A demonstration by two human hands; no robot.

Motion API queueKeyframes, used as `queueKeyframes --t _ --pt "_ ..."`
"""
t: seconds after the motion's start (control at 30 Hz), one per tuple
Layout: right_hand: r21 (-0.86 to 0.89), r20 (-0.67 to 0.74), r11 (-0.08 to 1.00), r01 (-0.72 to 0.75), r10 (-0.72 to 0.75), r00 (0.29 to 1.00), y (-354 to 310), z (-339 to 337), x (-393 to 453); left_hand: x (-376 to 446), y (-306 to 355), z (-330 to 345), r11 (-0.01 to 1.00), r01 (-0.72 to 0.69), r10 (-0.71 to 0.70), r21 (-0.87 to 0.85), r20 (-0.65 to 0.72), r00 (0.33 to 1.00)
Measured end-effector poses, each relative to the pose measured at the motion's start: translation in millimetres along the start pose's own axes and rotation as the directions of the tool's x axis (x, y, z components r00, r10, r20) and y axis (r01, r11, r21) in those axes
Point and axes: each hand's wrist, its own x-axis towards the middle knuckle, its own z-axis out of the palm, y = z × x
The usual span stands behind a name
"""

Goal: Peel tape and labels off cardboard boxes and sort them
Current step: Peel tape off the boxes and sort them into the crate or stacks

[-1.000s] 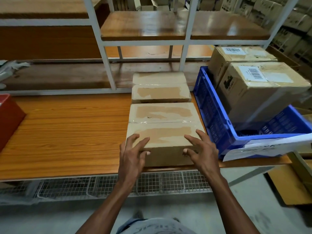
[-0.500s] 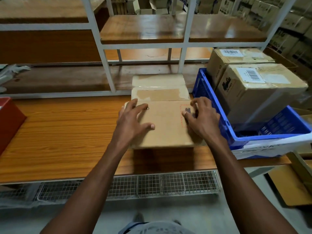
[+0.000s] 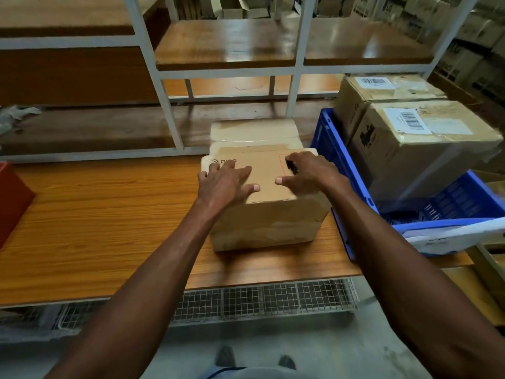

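Note:
A brown cardboard box (image 3: 266, 222) rests on the wooden table (image 3: 95, 214). Its top face carries black printing at the left and a red dotted outline at the right. My left hand (image 3: 225, 183) lies flat on the left half of that top, fingers spread. My right hand (image 3: 307, 172) presses on the right half, over the red outline, with its fingers curled at the far edge. A second cardboard box (image 3: 255, 134), with clear tape across it, stands directly behind and touches the first.
A blue plastic crate (image 3: 334, 157) at the right holds two cardboard boxes (image 3: 420, 143) with barcode labels. A red bin (image 3: 12, 198) sits at the left edge. White shelf posts (image 3: 168, 105) rise behind the table. A wire mesh rack (image 3: 259, 299) hangs under the front edge.
The front box was tipped away from me, from its taped face to its printed face. Both hands moved from its near edge onto the new top, further from me.

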Motion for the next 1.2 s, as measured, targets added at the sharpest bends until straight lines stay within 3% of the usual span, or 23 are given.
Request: queueKeyframes --t 0.07,0.27,0.43,0.57,0.7,0.83,0.93,1.1,1.2 --pt "-0.037 0.023 0.999 -0.004 0.005 1.0 -7.5 -7.0 3.3 1.7 1.0 -4.4 0.999 -0.007 0.005 0.045 0.065 0.998" --pt "-0.147 0.218 0.986 0.078 -0.045 0.975 -39.8 -15.4 3.7 3.3 7.2 -17.2 1.0 0.013 -0.013 0.01 0.078 0.997" --pt "-0.116 0.161 0.989 0.095 -0.076 0.984 -35.7 -8.3 5.9 -7.7 20.9 -13.4 0.999 0.042 -0.043 0.006 0.083 0.996" --pt "-0.106 0.068 0.991 0.083 -0.076 0.995 -30.0 -8.1 4.6 -22.7 37.1 -2.0 1.0 -0.011 0.01 0.004 0.1 0.995" --pt "0.111 -0.193 0.993 0.025 -0.003 0.981 -18.7 14.8 -10.4 -23.5 32.5 -0.9 1.0 -0.015 0.016 -0.004 0.065 0.998" --pt "0.231 -0.387 0.961 0.153 -0.054 0.92 -10.8 60.8 -40.0 -26.4 31.3 3.4 0.999 -0.027 0.025 0.029 0.055 0.998" --pt "0.116 -0.381 0.988 0.103 -0.052 0.923 -17.4 79.0 -51.1 -29.7 31.2 10.8 0.999 -0.014 0.012 0.037 0.039 0.999" --pt "0.144 -0.324 0.98 0.137 -0.084 0.942 -4.9 76.1 -53.0 -39.3 19.9 35.6 0.999 -0.03 0.029 -0.029 -0.006 1.0" --pt "0.137 -0.338 0.981 0.135 -0.082 0.938 15.0 82.8 -55.0 -49.4 7.9 53.8 0.997 -0.077 0.071 -0.024 -0.178 0.981"
